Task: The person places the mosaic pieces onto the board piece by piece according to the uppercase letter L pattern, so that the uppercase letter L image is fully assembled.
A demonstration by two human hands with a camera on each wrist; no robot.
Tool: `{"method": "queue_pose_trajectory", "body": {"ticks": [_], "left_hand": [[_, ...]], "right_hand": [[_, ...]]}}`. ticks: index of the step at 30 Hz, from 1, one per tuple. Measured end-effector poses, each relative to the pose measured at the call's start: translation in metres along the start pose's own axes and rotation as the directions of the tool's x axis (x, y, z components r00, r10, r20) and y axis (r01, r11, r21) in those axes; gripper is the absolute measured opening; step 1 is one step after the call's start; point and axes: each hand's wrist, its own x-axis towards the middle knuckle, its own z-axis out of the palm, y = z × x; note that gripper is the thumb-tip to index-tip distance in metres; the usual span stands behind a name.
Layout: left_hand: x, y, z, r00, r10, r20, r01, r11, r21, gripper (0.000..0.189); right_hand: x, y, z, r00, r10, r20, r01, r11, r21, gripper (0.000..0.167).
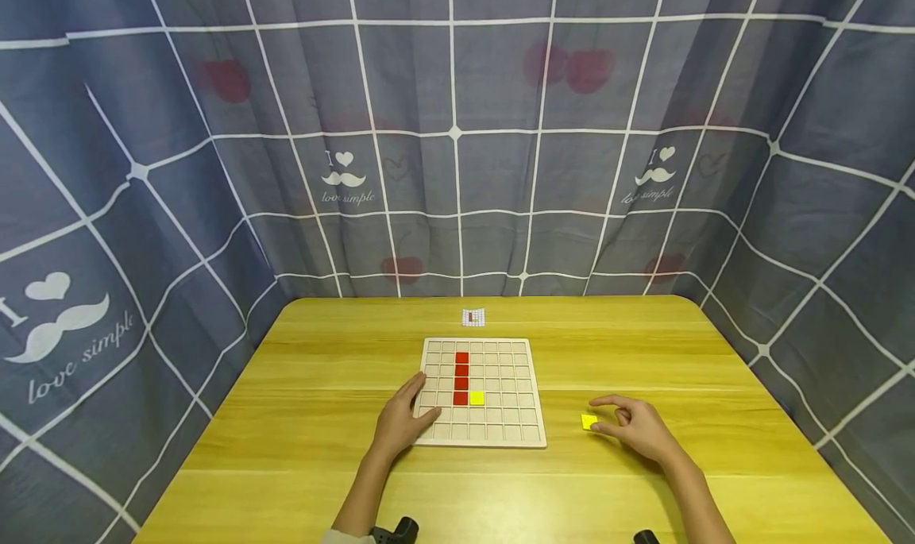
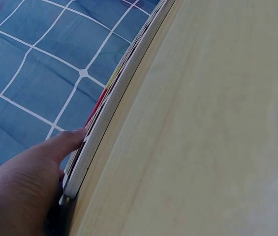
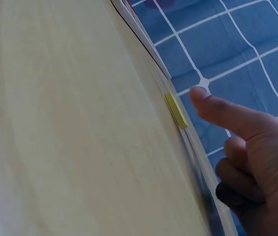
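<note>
A pale wooden grid board (image 1: 511,417) lies on the table. Four-sided red tiles (image 1: 461,372) form a column in it, with one yellow tile (image 1: 476,399) beside the column's near end. My left hand (image 1: 403,418) grips the board's near left edge, thumb on top and fingers along the side. To the right of the board, a loose yellow tile (image 1: 588,422) lies flat on the table. My right hand (image 1: 641,430) hovers beside it, thumb and index finger spread apart. In the right wrist view the thumb is above the loose tile (image 3: 176,111), and the other fingers are bent.
Beyond the board, a small printed grid card (image 1: 473,318) lies on the wooden table (image 1: 336,353). A dark checked curtain (image 1: 493,171) hangs around the table's back and sides.
</note>
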Motion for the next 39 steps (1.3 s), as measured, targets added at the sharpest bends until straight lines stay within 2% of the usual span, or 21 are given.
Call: {"method": "queue_pose_trajectory", "body": {"ticks": [4,7,14,19,29,35,39], "left_hand": [[0.0,0.001,0.0,1.0,-0.01,0.003,0.01,1.0,-0.003,0.071],[0.0,0.001,0.0,1.0,-0.013,0.003,0.013,1.0,-0.008,0.07],[0.0,0.0,0.0,1.0,-0.001,-0.001,0.001,1.0,-0.008,0.07],[0.0,0.0,-0.001,1.0,-0.005,-0.001,0.005,1.0,-0.004,0.07],[-0.001,0.003,-0.001,1.0,-0.016,0.006,0.017,1.0,-0.012,0.07],[-0.001,0.003,-0.002,1.0,-0.002,0.002,0.002,1.0,-0.013,0.07],[-0.001,0.003,-0.002,1.0,-0.008,0.008,0.008,1.0,-0.007,0.07]], "right_hand": [[-0.003,0.004,-0.002,0.998,0.021,0.055,-0.02,1.0,-0.02,0.04],[-0.003,0.004,-0.002,0.997,0.027,0.068,-0.025,0.999,-0.039,0.038],[0.0,0.001,0.002,0.999,0.023,0.023,-0.021,0.997,-0.077,0.033],[0.009,-0.006,0.009,0.999,-0.038,-0.032,0.035,0.997,-0.074,0.032],[0.04,-0.036,0.046,0.977,-0.175,-0.121,0.173,0.985,-0.021,0.028],[0.057,-0.054,0.074,0.971,-0.213,-0.105,0.22,0.974,0.053,0.025],[0.066,-0.064,0.089,0.972,-0.221,-0.08,0.225,0.973,0.052,0.025]]}}
